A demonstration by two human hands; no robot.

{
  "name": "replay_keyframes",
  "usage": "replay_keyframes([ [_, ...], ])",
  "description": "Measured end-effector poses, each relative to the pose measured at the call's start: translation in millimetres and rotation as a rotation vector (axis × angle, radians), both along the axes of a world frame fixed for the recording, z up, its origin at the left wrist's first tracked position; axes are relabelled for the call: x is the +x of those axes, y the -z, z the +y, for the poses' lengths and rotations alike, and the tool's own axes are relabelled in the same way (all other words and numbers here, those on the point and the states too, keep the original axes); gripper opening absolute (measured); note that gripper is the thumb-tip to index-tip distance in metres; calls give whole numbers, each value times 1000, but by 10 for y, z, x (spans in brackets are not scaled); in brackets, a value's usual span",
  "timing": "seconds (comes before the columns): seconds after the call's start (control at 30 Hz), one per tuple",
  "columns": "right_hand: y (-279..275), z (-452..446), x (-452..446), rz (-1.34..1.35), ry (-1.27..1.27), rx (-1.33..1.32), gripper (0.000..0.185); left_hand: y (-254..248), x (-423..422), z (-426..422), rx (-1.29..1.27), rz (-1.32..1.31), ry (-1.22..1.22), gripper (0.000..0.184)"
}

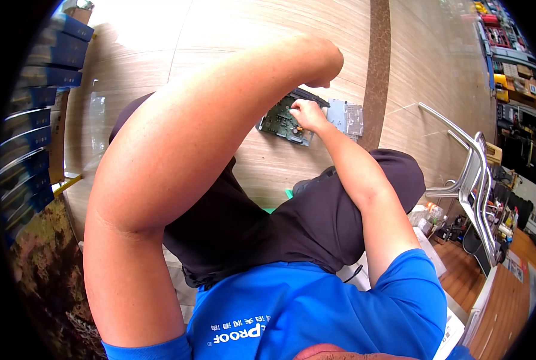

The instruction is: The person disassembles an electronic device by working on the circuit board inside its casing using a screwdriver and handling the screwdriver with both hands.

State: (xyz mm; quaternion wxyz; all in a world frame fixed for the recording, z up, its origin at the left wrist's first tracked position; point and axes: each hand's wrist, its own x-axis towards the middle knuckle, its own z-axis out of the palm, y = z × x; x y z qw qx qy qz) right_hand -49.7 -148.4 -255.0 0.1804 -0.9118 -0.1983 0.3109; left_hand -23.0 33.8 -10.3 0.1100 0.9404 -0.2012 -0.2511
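Note:
A green circuit board [282,125] lies on the tiled floor [232,24] beyond the knees, with a black strip [310,96] along its far edge. My right hand [307,114] is over the board's right part, fingers bent and pressed together; whatever is between them is too small to make out. Beside the board on the right is a silvery metal plate [345,117] with cutouts. My left arm crosses the view, and my left hand [325,63] is above the board's far side, its fingers mostly hidden behind the wrist.
Blue boxes [61,54] are stacked at the left. A chair [475,162] with curved metal legs is at the right, near small items [430,216] on the floor. Shelves with goods [520,78] line the far right. A dark brown strip [377,66] runs across the floor.

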Motion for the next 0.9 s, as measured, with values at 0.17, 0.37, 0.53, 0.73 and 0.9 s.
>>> replay_keyframes([
  [0.17, 14, -14, -6, 15, -16, 105, 25, 17, 3, -2, 17, 3, -18, 28],
  [0.37, 83, -21, 12, -4, -20, 68, 25, -13, -27, 49, -56, -17, -1, 29],
  [0.53, 6, 14, 3, -1, 21, 19, 26, 7, 0, 38, -33, -10, 1, 29],
  [0.73, 32, 4, 0, 17, -24, 81, 26, -38, -15, 45, -24, -18, 9, 29],
  [0.9, -15, 25, 8, 18, 3, -2, 26, -22, -10, 37, -20, -19, 10, 30],
])
